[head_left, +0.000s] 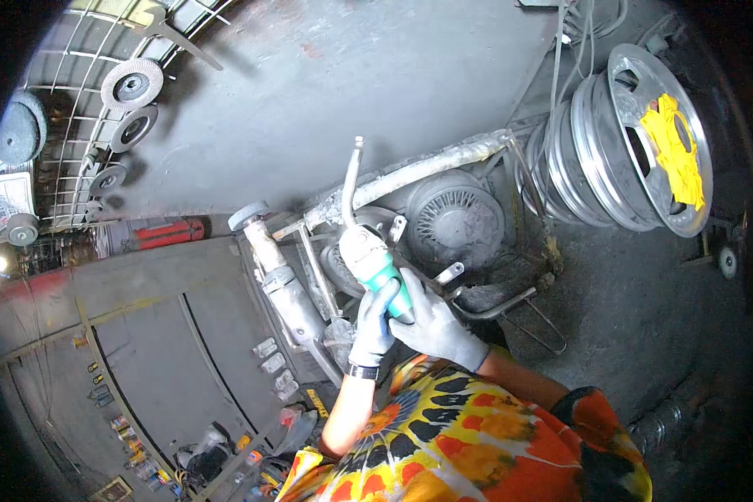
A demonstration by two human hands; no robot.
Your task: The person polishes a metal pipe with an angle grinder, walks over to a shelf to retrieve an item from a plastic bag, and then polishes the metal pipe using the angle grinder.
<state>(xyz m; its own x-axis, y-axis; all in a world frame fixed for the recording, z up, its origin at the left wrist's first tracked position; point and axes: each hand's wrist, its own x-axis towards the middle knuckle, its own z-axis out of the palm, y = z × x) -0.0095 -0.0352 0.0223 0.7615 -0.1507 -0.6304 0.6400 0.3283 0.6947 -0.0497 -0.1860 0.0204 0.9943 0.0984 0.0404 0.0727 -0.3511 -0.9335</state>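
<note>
Both of my hands wear grey work gloves and close around the teal body of an angle grinder (385,276), held in front of my chest. My left hand (373,325) wraps its near side, a dark watch at the wrist. My right hand (433,320) grips from the other side, its fingers along the teal casing. The grinder's dusty pale head points away from me, and a bent pale rod (351,180) shows just beyond it; I cannot tell whether they are joined. A second, dusty grey power tool (291,303) rests to the left on a metal frame.
A pale metal bar frame (427,171) with a round vented motor cover (456,219) stands just ahead. Stacked wheel rims (594,151) hold a yellow cloth (673,152) at right. Abrasive discs (132,85) hang on a wire rack at upper left.
</note>
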